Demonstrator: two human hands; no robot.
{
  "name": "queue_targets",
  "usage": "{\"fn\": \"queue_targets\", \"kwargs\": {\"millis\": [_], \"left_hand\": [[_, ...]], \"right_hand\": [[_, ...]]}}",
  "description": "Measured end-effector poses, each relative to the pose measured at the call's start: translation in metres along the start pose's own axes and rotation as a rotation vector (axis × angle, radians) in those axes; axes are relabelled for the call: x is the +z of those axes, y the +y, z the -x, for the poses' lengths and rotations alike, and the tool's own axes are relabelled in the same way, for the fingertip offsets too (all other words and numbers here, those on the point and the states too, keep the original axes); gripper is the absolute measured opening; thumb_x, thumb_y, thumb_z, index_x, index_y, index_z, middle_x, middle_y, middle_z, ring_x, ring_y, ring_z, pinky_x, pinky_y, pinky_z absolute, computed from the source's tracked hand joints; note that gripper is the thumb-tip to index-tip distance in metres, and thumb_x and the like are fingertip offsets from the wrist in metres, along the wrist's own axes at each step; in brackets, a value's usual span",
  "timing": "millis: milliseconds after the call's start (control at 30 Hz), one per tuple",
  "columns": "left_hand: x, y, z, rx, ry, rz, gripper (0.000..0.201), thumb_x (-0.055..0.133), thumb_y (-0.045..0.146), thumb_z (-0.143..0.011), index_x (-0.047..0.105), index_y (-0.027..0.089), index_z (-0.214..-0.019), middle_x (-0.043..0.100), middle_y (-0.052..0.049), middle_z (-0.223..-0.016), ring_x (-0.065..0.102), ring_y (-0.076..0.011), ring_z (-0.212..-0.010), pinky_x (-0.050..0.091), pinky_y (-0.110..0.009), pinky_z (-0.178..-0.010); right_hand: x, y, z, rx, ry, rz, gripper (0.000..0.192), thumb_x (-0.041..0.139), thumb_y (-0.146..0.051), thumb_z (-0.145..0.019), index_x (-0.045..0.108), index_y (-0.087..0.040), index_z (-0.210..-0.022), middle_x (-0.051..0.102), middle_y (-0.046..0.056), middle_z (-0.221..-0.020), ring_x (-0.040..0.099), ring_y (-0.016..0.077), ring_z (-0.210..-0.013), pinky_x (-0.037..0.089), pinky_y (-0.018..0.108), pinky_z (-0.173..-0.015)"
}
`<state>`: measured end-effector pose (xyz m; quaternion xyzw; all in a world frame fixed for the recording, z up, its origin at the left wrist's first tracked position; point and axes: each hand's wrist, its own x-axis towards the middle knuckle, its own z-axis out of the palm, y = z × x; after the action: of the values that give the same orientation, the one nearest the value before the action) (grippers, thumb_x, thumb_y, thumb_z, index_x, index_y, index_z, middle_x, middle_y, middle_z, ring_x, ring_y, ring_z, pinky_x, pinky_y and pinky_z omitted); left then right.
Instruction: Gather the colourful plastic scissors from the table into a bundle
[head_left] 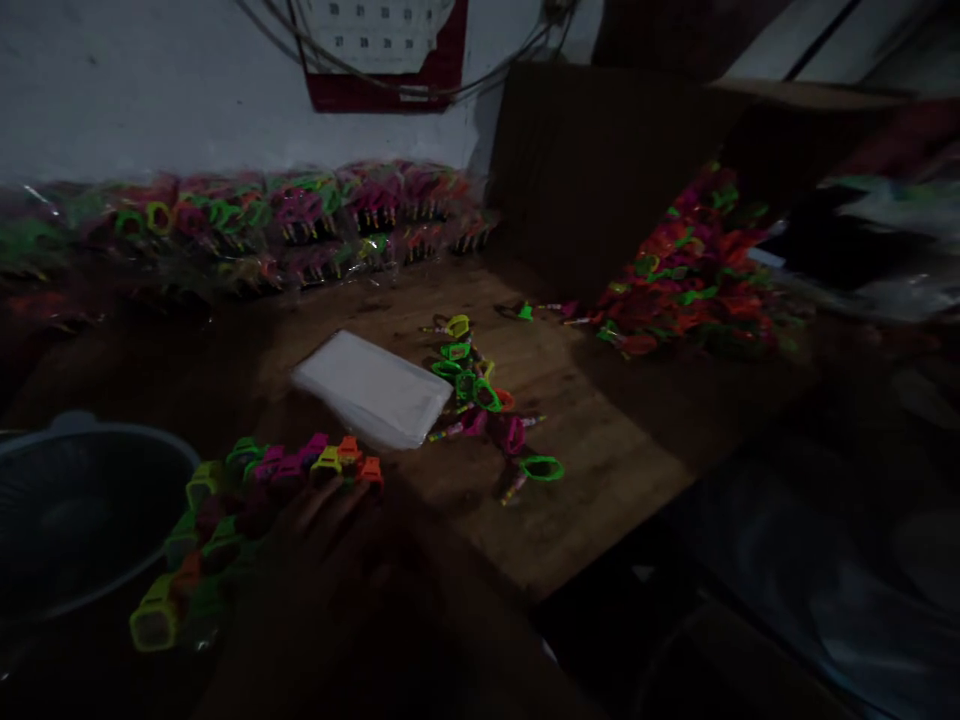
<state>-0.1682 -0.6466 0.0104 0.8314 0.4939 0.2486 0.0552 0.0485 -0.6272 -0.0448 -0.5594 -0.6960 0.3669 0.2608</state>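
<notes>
left hand [330, 520] flat on toy bundle [247, 510]

Little of the person's body is shown. One hand [330, 520] is seen low in the head view, left of centre, in deep shadow: it is bare, with no glove, ring or watch made out. The forearm behind it is lost in darkness, so no sleeve can be told.

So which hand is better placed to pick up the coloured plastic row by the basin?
Left, probably: the left hand rests on the coloured plastic row, fingertips touching it; no right hand shows clearly.
</notes>
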Motion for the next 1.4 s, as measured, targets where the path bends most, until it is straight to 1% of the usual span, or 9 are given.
{"fn": "queue_targets", "kwargs": {"millis": [167,233,333,433,533,667,900,1133,1400], "left_hand": [[0.005,0.001,0.006,-0.012,-0.034,-0.062,0.037,0.055,0.043,-0.092,0.057,0.021,-0.122,0.053,-0.011,-0.133,0.052,-0.0251,-0.12,0.042,-0.051,-0.104],[0.007,-0.001,0.006,-0.024,-0.043,-0.089,0.038,0.055,0.043,-0.092,0.057,0.02,-0.123,0.054,-0.011,-0.132,0.052,-0.0251,-0.12,0.042,-0.051,-0.104],[0.009,-0.005,0.006,-0.041,-0.046,-0.124,0.036,0.057,0.039,-0.091,0.058,0.023,-0.123,0.056,-0.009,-0.129,0.052,-0.0259,-0.118,0.04,-0.052,-0.104],[0.009,-0.008,0.008,-0.043,-0.034,-0.15,0.03,0.059,0.03,-0.089,0.063,0.029,-0.118,0.059,-0.006,-0.125,0.049,-0.0297,-0.122,0.035,-0.054,-0.108],[0.007,-0.008,0.012,-0.019,-0.04,-0.16,0.031,0.059,0.028,-0.088,0.062,0.029,-0.119,0.058,-0.007,-0.127,0.046,-0.0305,-0.126,0.032,-0.056,-0.11],[0.003,-0.002,0.013,0.01,-0.097,-0.165,0.038,0.057,0.039,-0.091,0.056,0.022,-0.125,0.053,-0.01,-0.133,0.048,-0.0276,-0.125,0.037,-0.056,-0.107],[0.0,0.005,0.013,-0.026,-0.126,-0.185,0.035,0.055,0.041,-0.092,0.056,0.027,-0.124,0.049,-0.009,-0.139,0.047,-0.0263,-0.126,0.039,-0.053,-0.107],[0.002,0.003,0.015,-0.08,-0.104,-0.162,0.041,0.054,0.042,-0.092,0.052,0.025,-0.13,0.048,-0.011,-0.139,0.048,-0.0272,-0.125,0.039,-0.054,-0.107],[0.0,0.002,0.014,-0.075,-0.061,-0.162,0.041,0.054,0.042,-0.093,0.052,0.024,-0.129,0.048,-0.011,-0.139,0.048,-0.0269,-0.125,0.04,-0.053,-0.106]], "right_hand": [[-0.03,0.017,-0.012,0.629,0.26,0.439,0.063,0.043,-0.032,-0.098,0.02,-0.005,-0.15,0.071,0.022,-0.092,0.072,0.0333,-0.081,0.054,0.045,-0.071],[-0.037,0.018,-0.014,0.731,0.251,0.566,0.071,0.045,-0.028,-0.096,0.01,-0.003,-0.152,0.072,0.023,-0.09,0.072,0.0345,-0.082,0.054,0.044,-0.072],[-0.036,0.015,-0.008,0.611,0.304,0.324,0.076,0.046,-0.022,-0.094,0.003,-0.004,-0.153,0.073,0.018,-0.086,0.072,0.0301,-0.078,0.053,0.039,-0.071],[-0.017,0.008,-0.001,0.353,0.426,-0.19,0.065,0.056,-0.03,-0.087,0.035,-0.011,-0.145,0.073,0.013,-0.096,0.069,0.024,-0.079,0.052,0.034,-0.072],[0.017,0.0,-0.006,0.251,0.313,-0.674,0.036,0.068,-0.038,-0.073,0.068,-0.014,-0.099,0.073,0.009,-0.089,0.066,0.0218,-0.079,0.052,0.031,-0.074],[0.058,-0.009,-0.02,0.326,0.112,-1.147,0.031,0.079,-0.035,-0.056,0.07,-0.015,-0.077,0.071,0.003,-0.075,0.064,0.0192,-0.071,0.052,0.03,-0.069],[0.073,-0.016,-0.019,0.208,0.089,-0.747,0.008,0.064,-0.019,-0.068,0.07,-0.014,-0.07,0.069,0.0,-0.07,0.056,0.0132,-0.062,0.045,0.022,-0.056],[0.067,-0.01,-0.017,0.221,0.106,-0.68,0.018,0.076,-0.027,-0.064,0.072,-0.015,-0.077,0.07,0.0,-0.074,0.059,0.0159,-0.067,0.048,0.023,-0.06],[0.065,-0.026,-0.016,-0.004,-0.028,-0.62,0.022,0.051,-0.016,-0.084,0.073,-0.017,-0.086,0.074,0.003,-0.085,0.067,0.0184,-0.076,0.052,0.026,-0.067]]}}
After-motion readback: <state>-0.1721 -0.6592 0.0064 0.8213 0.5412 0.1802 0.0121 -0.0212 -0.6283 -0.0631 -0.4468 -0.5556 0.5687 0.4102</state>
